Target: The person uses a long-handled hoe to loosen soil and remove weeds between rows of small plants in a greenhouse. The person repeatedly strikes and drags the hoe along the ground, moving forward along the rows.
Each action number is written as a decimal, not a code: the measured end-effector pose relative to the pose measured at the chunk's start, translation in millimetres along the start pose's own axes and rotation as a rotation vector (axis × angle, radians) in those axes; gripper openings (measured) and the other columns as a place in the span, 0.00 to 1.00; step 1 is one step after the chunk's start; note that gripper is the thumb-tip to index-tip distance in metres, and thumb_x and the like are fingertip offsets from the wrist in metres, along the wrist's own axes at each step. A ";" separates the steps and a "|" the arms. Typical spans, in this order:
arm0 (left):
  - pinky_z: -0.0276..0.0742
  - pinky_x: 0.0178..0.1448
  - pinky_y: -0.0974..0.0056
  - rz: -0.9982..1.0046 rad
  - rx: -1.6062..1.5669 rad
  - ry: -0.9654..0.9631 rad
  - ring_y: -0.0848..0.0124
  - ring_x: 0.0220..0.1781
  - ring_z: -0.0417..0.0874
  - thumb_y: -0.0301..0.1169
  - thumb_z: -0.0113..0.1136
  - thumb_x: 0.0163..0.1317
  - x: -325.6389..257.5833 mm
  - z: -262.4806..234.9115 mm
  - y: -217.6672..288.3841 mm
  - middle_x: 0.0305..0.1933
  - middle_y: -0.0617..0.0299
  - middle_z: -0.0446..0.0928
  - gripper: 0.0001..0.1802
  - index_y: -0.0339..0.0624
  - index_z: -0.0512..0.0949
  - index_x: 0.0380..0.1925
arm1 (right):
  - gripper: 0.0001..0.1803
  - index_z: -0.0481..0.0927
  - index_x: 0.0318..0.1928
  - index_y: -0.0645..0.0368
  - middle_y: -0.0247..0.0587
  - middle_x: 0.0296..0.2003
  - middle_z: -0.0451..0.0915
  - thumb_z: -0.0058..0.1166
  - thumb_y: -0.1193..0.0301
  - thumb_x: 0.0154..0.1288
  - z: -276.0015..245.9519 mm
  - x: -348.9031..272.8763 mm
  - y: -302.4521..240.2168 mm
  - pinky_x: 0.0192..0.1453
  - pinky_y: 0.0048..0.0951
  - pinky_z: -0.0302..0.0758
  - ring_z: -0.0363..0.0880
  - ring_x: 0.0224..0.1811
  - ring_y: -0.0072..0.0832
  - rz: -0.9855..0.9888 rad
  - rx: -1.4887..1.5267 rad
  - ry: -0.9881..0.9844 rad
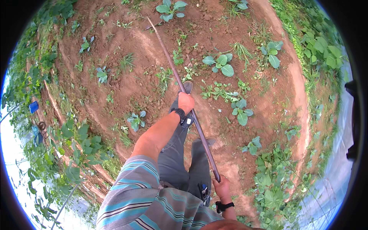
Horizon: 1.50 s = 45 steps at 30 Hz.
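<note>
A hoe [173, 69] with a long brown wooden handle slants from beside my right hip up to the far soil. My left hand [186, 102] is wrapped around the middle of the handle, with a dark watch on that wrist. Around the handle's near end, my right hand [222, 188] is closed; a black band circles that wrist. At the far end, the hoe's small dark head [148, 27] rests at the soil, partly hidden. Near it grows a broad-leaved young plant [170, 10]. Another leafy seedling [221, 64] stands to the right of the handle.
Several more seedlings dot the reddish-brown soil, among them one [136, 120] left of my legs and one [241, 111] on the right. Small weeds [216, 92] grow between them. Dense vines [76, 145] line the left; clear plastic sheeting [337, 142] curves along the right.
</note>
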<state>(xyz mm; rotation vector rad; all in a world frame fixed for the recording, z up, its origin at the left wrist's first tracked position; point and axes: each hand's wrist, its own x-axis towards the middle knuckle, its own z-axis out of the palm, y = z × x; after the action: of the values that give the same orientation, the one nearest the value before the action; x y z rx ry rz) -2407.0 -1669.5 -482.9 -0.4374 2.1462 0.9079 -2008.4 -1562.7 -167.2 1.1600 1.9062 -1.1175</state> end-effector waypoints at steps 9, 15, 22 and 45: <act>0.85 0.50 0.46 -0.099 0.039 -0.369 0.40 0.46 0.89 0.35 0.62 0.70 -273.3 128.7 -89.0 0.40 0.29 0.83 0.24 0.20 0.67 0.49 | 0.13 0.81 0.35 0.62 0.52 0.24 0.81 0.69 0.65 0.62 -6.0 -236.5 172.9 0.34 0.46 0.78 0.83 0.27 0.46 0.346 -0.101 -0.012; 0.86 0.41 0.47 -0.272 -0.095 -0.405 0.43 0.39 0.91 0.32 0.62 0.70 -295.5 133.4 -56.5 0.35 0.31 0.83 0.22 0.18 0.69 0.46 | 0.12 0.80 0.32 0.60 0.49 0.21 0.81 0.69 0.67 0.59 -52.7 -228.7 207.5 0.31 0.46 0.78 0.83 0.23 0.45 0.336 -0.167 -0.017; 0.84 0.45 0.45 0.028 0.154 0.052 0.40 0.42 0.90 0.33 0.61 0.71 -62.3 -3.1 -15.4 0.33 0.33 0.84 0.21 0.19 0.72 0.46 | 0.13 0.84 0.36 0.62 0.54 0.26 0.82 0.70 0.65 0.62 -7.1 -27.6 28.0 0.37 0.46 0.79 0.84 0.29 0.48 0.013 0.090 -0.103; 0.82 0.53 0.43 -0.215 -0.015 -0.187 0.37 0.42 0.88 0.33 0.54 0.75 -211.7 82.8 -69.2 0.42 0.32 0.85 0.21 0.23 0.66 0.56 | 0.12 0.82 0.32 0.62 0.52 0.23 0.81 0.68 0.67 0.61 -53.1 -139.2 151.3 0.32 0.44 0.78 0.83 0.24 0.48 0.174 -0.086 -0.135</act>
<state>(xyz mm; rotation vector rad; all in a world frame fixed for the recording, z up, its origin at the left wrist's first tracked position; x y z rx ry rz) -2187.0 -1653.1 -394.6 -0.5565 1.8839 0.8101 -1818.4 -1528.6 -78.6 1.1494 1.6990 -0.9841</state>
